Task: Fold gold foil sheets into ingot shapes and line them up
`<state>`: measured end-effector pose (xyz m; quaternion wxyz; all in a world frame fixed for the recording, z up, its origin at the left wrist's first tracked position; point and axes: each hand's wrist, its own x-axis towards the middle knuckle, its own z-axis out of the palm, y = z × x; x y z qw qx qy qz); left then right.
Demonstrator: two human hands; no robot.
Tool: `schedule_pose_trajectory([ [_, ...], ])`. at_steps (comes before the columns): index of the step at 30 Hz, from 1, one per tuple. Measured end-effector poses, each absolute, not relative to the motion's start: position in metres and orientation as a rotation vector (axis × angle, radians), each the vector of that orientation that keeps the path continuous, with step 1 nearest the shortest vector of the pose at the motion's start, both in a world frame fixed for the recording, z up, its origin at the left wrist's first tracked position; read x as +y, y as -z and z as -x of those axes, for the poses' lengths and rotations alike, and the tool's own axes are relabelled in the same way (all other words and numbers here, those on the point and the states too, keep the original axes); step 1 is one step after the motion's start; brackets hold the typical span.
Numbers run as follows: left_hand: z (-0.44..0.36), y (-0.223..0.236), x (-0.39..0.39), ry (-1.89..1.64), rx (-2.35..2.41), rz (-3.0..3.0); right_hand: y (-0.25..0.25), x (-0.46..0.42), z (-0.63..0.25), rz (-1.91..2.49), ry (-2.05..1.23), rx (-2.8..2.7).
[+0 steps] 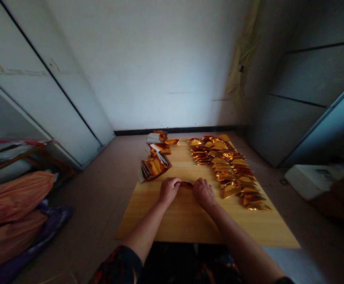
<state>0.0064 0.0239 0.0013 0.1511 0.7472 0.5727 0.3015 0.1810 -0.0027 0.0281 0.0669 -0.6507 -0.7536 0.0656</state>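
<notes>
Glossy, crinkled gold foil pieces (pixel 234 169), smooth light wooden board (pixel 183 221) with fine grain, soft orange plastic sacks (pixel 12 197), sheen-finished purple plastic bag (pixel 53 225), matt white painted wall (pixel 148 67)

A pale wooden board (pixel 183 221) carries rows of folded gold foil triangles (pixel 231 165) and piled gold foil sheets (pixel 155 167).

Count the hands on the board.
2: the left hand and the right hand, both resting on the wooden board and meeting at a gold foil piece between them. None seem hidden.
</notes>
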Motion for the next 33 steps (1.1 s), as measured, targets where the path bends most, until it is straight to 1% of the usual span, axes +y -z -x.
schedule_pose_trajectory([
  [9, -0.012, -0.005, 0.023, -0.813, 1.729, -2.094, -0.019, -0.005, -0.175, 2.034, -0.095, -2.152],
  [15, -0.015, -0.007, 0.024, -0.795, 1.76, -2.081, -0.018, -0.006, -0.175, 2.036, -0.145, -2.137],
  [33, -0.026, -0.011, 0.024, -0.577, 1.965, -2.124, -0.034, 0.002, -0.177, 2.128, -0.169, -2.243],
])
